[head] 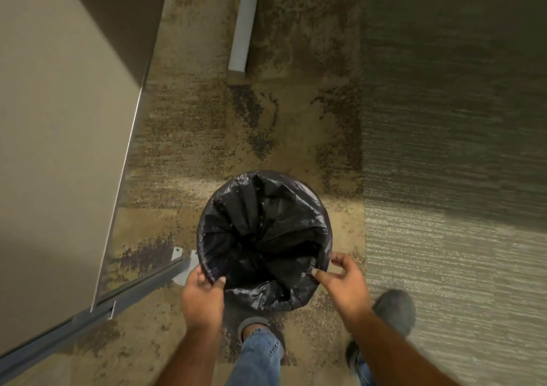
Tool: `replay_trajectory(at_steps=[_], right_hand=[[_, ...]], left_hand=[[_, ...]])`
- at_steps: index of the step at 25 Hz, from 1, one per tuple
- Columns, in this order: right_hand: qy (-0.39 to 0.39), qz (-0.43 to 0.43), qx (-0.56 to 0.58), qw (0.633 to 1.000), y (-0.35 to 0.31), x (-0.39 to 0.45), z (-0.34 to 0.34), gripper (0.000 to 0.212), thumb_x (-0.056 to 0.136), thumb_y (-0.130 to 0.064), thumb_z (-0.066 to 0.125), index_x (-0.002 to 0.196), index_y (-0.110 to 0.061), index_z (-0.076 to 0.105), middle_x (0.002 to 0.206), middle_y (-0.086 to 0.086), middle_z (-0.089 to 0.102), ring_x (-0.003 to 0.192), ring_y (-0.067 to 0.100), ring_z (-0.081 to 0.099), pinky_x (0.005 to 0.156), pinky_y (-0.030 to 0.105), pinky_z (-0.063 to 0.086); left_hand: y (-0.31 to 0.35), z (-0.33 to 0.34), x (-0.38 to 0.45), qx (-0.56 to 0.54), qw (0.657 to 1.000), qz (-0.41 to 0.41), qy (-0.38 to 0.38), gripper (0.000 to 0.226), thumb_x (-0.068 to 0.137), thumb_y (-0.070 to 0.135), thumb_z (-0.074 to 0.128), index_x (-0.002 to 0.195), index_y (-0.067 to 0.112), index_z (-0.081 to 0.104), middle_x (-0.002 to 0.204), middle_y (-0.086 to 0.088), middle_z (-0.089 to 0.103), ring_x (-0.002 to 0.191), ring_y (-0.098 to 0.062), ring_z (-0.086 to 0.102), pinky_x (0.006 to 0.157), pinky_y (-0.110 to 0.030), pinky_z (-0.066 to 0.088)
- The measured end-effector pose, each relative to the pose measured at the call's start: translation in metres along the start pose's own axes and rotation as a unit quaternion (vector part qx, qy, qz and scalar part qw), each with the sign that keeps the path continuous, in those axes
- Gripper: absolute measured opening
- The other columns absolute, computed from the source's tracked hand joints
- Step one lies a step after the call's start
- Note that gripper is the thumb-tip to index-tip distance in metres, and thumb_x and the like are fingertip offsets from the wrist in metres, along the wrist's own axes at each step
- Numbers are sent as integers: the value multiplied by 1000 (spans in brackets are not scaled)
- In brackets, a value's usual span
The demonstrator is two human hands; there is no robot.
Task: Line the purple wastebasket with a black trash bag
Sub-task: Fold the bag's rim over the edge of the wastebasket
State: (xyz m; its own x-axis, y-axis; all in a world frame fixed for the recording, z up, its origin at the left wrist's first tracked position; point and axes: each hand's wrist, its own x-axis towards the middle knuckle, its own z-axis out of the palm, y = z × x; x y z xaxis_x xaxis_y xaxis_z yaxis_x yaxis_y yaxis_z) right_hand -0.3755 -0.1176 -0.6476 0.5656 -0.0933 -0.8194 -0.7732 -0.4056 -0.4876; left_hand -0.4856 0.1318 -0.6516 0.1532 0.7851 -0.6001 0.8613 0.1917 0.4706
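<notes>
At the far left stands a beige panel wall [56, 136] with a grey metal base rail [88, 311] running along its foot and a small bracket at the rail's end. Just right of that bracket, the left hand [201, 296] grips the near-left edge of the black trash bag [260, 237], thumb inside the opening and fingers curled over the outside, pinching the plastic at the rim. The bag covers the wastebasket completely (none of the purple shows from above), its top folded over the round rim and its middle sagging into the bin. The wastebasket stands on mottled brown carpet [207, 119], in front of the person's 2 shoes and blue jeans. The right hand [343, 282] pinches the bag's near-right edge between thumb and forefinger, other fingers loosely curled. Further right lies a striped grey-green carpet tile [458, 178].
</notes>
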Motion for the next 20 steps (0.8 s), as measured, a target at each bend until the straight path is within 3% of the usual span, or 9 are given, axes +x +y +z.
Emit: replay_trajectory(at_steps=[1, 4, 6, 10, 12, 13, 17, 20], right_hand=[[10, -10, 0, 1000, -1, 0, 2, 35, 84, -3, 82, 114, -17, 69, 104, 8, 79, 90, 13, 78, 80, 29, 62], [24, -17, 13, 999, -9, 2, 6, 30, 88, 4, 72, 109, -17, 69, 106, 4, 75, 102, 24, 73, 95, 49, 61], [37, -26, 23, 999, -12, 0, 5, 32, 89, 4, 69, 111, -19, 67, 105, 0, 75, 100, 23, 72, 96, 51, 60], [79, -57, 44, 994, -15, -2, -26, 37, 93, 1, 67, 124, -19, 65, 110, -8, 75, 91, 1, 72, 91, 35, 61], [79, -76, 90, 990, -24, 2, -48, 37, 96, 5, 64, 118, -24, 64, 109, -11, 75, 88, -6, 74, 76, 20, 61], [80, -85, 108, 987, -28, 6, -64, 37, 97, 6, 63, 119, -24, 64, 109, -11, 75, 88, -5, 75, 73, 18, 61], [118, -126, 102, 980, -54, 41, -139, 32, 98, -1, 64, 123, -22, 64, 110, -13, 75, 86, -1, 77, 74, 25, 66], [171, -135, 110, 970, -72, 79, -196, 29, 95, -5, 64, 121, -19, 65, 110, -4, 76, 87, 5, 77, 76, 28, 66]], left_hand=[[4, 1, -2, -2, 1000, -3, 0, 47, 83, -4, 83, 127, 4, 70, 98, -7, 75, 96, -28, 72, 91, -35, 51], [20, 4, -9, 0, 1000, 12, 14, 50, 81, -6, 84, 129, -3, 69, 91, -1, 67, 93, -24, 65, 89, -34, 45], [27, 6, -15, -1, 1000, 12, 13, 55, 82, -5, 84, 134, -4, 66, 92, 0, 63, 91, -20, 59, 90, -33, 43], [53, 29, -32, -35, 999, 15, -21, 59, 85, -4, 82, 140, 0, 61, 88, 10, 61, 90, -25, 61, 101, -37, 45], [70, 47, -42, -69, 997, 14, -41, 63, 86, -4, 81, 144, 6, 59, 97, 8, 67, 96, -27, 67, 109, -52, 52], [80, 58, -49, -78, 995, 17, -56, 65, 86, -3, 81, 146, 9, 58, 100, 10, 68, 100, -28, 69, 106, -57, 55], [130, 115, -74, -84, 981, 71, -159, 65, 87, -2, 80, 145, 16, 58, 112, 6, 74, 102, -21, 75, 98, -53, 60], [178, 172, -91, -81, 967, 91, -226, 62, 88, -6, 78, 144, 12, 57, 120, -1, 75, 101, -20, 75, 84, -46, 65]])
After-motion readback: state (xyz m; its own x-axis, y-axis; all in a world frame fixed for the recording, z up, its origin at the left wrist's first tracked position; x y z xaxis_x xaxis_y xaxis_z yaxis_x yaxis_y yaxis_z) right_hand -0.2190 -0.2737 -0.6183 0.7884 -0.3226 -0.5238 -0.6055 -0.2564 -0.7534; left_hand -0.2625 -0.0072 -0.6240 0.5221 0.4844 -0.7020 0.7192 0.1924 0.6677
